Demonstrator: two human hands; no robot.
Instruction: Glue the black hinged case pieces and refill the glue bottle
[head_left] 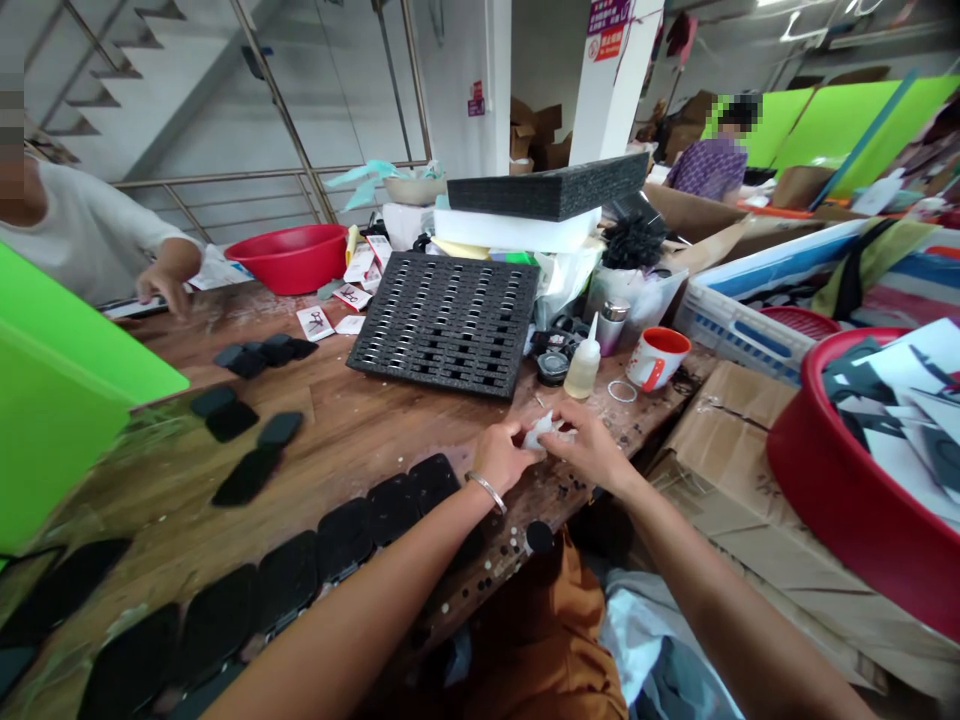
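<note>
Left hand (504,455) and right hand (592,448) pinch together on a small crumpled white plastic piece (541,433) at the worn wooden table's (352,440) edge; a slip could drop it off the edge

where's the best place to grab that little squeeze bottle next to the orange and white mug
Probably around the squeeze bottle's upright body, below the thin nozzle, coming from the near side; the mug crowds its right and black parts sit to its left.

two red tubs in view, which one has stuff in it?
The red tub at the right edge, beside the cardboard box: it holds black and white cards. The red basin at the table's far side, near the black foam tray, shows nothing inside.
</note>
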